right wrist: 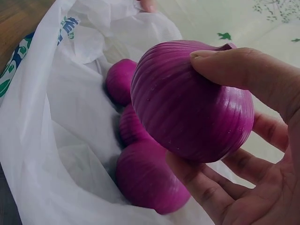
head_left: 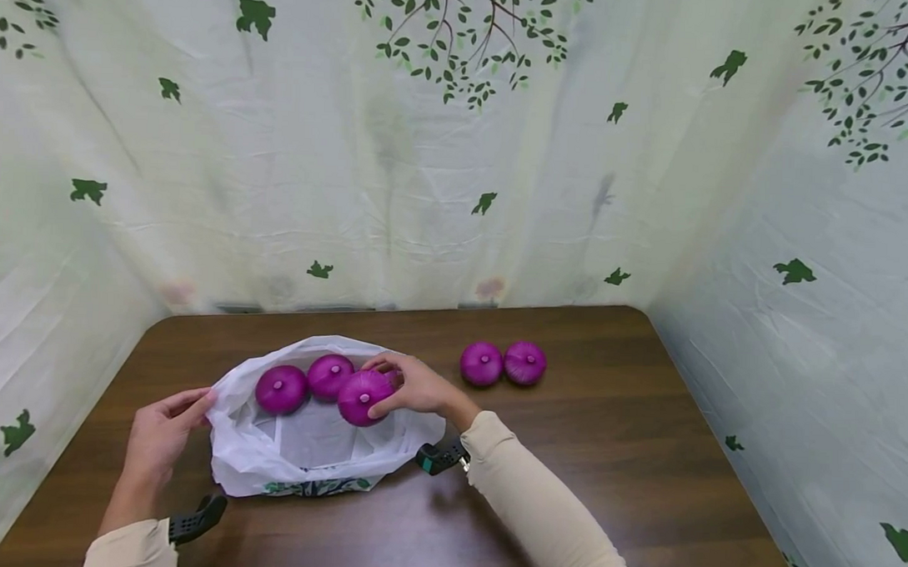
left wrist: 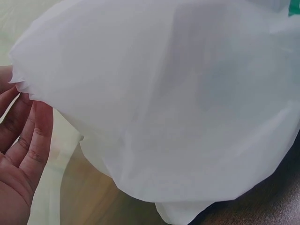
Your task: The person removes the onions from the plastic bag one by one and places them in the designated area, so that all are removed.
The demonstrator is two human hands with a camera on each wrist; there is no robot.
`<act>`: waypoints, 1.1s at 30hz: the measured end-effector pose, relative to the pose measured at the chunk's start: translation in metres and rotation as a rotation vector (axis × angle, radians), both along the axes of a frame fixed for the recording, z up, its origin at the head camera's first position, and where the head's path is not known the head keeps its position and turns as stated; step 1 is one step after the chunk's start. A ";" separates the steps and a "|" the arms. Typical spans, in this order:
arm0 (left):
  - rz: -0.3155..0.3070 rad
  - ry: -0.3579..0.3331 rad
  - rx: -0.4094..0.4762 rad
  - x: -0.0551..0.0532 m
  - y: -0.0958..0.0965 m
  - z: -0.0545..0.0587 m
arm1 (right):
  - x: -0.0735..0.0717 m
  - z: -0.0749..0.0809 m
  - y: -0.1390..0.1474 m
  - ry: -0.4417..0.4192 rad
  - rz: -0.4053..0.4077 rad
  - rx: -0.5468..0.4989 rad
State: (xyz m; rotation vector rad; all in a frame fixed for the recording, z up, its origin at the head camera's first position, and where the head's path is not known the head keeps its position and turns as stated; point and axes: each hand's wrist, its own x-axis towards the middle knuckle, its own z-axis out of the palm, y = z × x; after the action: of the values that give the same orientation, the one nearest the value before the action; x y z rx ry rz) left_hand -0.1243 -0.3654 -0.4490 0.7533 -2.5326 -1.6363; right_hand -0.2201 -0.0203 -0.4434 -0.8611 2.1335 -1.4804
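A white plastic bag [head_left: 313,441] lies on the table with its mouth spread wide. At its left rim, my left hand [head_left: 165,432] pinches the edge of the plastic between thumb and fingers; the left wrist view shows the bag's pale side [left wrist: 140,103] stretched from those fingertips. My right hand [head_left: 424,388] grips a red onion [head_left: 364,398] over the bag's opening, thumb on one side and fingers round the other. Inside the bag sit three more red onions, among them a left one [head_left: 281,389] and a middle one [head_left: 331,376]; the third [right wrist: 150,176] is largely hidden in the head view.
Two red onions, one [head_left: 481,364] and its neighbour [head_left: 525,363], stand side by side on the brown wooden table [head_left: 606,456], right of the bag. Leaf-printed white curtains [head_left: 426,232] enclose the table at the back and both sides.
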 end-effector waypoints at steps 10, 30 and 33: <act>-0.009 -0.005 -0.027 0.000 0.000 -0.002 | 0.003 -0.002 0.016 -0.072 -0.018 -0.082; 0.002 -0.004 -0.010 0.001 -0.001 -0.002 | 0.001 -0.006 0.051 -0.093 -0.073 -0.134; -0.004 0.000 0.005 -0.001 -0.001 -0.002 | 0.001 -0.004 0.057 -0.077 -0.089 -0.138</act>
State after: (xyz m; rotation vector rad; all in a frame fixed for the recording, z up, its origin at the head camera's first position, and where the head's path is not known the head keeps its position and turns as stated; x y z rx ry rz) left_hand -0.1250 -0.3660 -0.4505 0.7496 -2.5327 -1.6438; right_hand -0.2189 0.0366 -0.4477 -0.7514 2.0578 -1.6937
